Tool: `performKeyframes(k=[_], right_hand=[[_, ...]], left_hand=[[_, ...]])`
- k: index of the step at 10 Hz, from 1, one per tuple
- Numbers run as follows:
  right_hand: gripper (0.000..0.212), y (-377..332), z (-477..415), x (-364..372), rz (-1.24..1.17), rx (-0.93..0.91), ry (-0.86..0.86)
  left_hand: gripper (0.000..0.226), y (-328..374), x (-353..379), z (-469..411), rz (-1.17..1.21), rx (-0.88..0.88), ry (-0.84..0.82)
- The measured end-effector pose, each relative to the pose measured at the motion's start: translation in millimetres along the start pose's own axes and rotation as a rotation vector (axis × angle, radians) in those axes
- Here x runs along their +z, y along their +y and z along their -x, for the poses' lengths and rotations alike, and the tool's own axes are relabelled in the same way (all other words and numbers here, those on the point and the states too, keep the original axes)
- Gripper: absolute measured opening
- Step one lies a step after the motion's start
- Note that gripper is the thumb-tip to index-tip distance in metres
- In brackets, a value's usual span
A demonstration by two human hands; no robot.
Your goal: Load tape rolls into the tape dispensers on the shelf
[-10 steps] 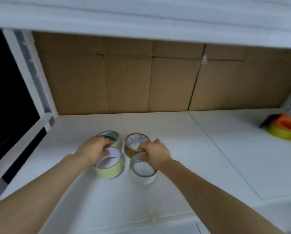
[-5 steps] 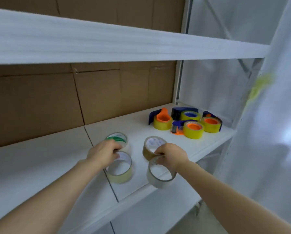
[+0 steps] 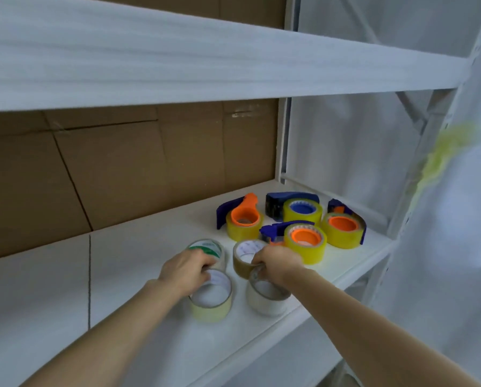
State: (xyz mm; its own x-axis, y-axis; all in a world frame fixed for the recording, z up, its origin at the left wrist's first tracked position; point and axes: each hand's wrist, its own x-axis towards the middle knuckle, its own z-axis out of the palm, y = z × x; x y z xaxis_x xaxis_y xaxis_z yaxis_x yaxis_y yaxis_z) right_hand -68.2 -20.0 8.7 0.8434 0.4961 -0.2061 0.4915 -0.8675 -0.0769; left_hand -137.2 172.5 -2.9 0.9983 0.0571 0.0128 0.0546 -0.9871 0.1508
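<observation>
Four tape rolls (image 3: 211,300) lie flat; cream, clear, brown, green-labelled

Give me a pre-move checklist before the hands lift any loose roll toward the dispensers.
1. Left hand on pale yellow roll and green-labelled roll: ok.
2. Right hand on brown roll and clear roll: ok.
3. Firm hold on either pair: cannot tell.
4. Empty dispenser free: not ok, all four dispensers show rolls.
5. Clear roll safely back from the shelf front edge: not ok.
</observation>
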Motion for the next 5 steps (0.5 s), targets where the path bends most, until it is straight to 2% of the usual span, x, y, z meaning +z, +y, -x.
performKeyframes(k=[1,2,3,4,5], right_hand=[[0.044,-3,-34,-4,0.004,-0.009,-0.069],[0.066,-5,-62,-5,0.033,-0.073,-0.235],[0.062,-1,-52,-9,-0.019,-0.188,-0.185],[0.050,30,-28,-4,-0.212,-0.403,0.108],[0.044,74,-13,-11,-0.334,-0.512,0.171]], left_hand=[[0.007,5,3,-11,0.010,-0.038,-0.011],[0.020,12,7,-21,0.005,-0.080,0.011],[0.017,26,10,-21,0.030,-0.154,0.033],[0.037,39,4,-10,0.091,-0.273,0.131],[0.046,62,9,10,0.169,-0.456,0.359]])
